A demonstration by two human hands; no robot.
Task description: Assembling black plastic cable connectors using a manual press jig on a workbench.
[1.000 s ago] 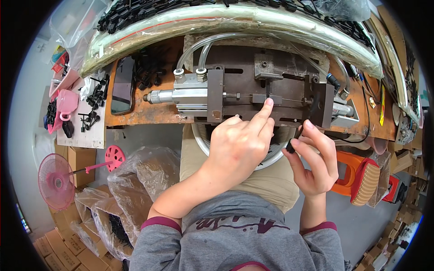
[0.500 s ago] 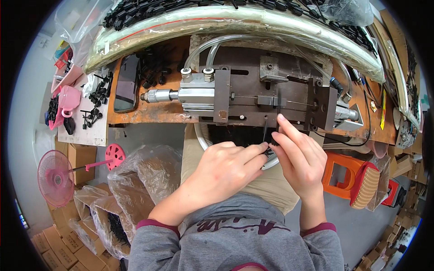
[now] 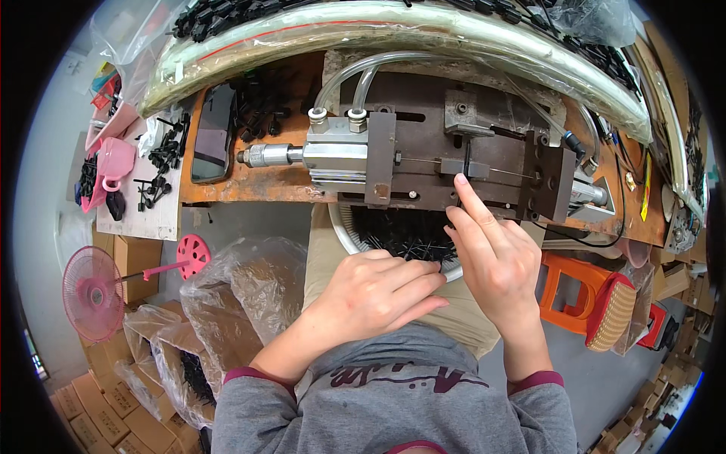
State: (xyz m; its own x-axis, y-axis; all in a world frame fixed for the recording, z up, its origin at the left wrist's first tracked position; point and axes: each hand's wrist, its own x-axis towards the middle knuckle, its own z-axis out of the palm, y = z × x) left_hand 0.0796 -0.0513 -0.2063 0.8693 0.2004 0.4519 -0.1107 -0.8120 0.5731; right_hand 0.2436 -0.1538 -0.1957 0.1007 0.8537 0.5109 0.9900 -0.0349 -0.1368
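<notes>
My right hand (image 3: 495, 261) reaches up to the machine with its index finger stretched onto the small metal block (image 3: 476, 168). A thin black rod-like part (image 3: 467, 155) lies across that block, just beyond the fingertip. The other fingers of this hand are curled together, with something dark at their tips that I cannot make out. Lower and to the left, my left hand (image 3: 378, 291) hovers at the near side of a round white basin (image 3: 344, 234). Its fingers are loosely bent and the thumb is apart; nothing shows in it. Several thin black parts (image 3: 401, 233) fill the basin.
Metal cylinders (image 3: 336, 155) with clear hoses flank the brown machine plate (image 3: 423, 136). A phone (image 3: 213, 132) and black parts lie on the bench at left. A pink fan (image 3: 92, 284) and plastic-lined boxes (image 3: 249, 280) stand at lower left, an orange stool (image 3: 571, 291) at right.
My right hand has moved slightly up and left, its index finger now on the block where the black part lies. My left hand has drawn back from it, and the thin rod at its fingertips no longer shows.
</notes>
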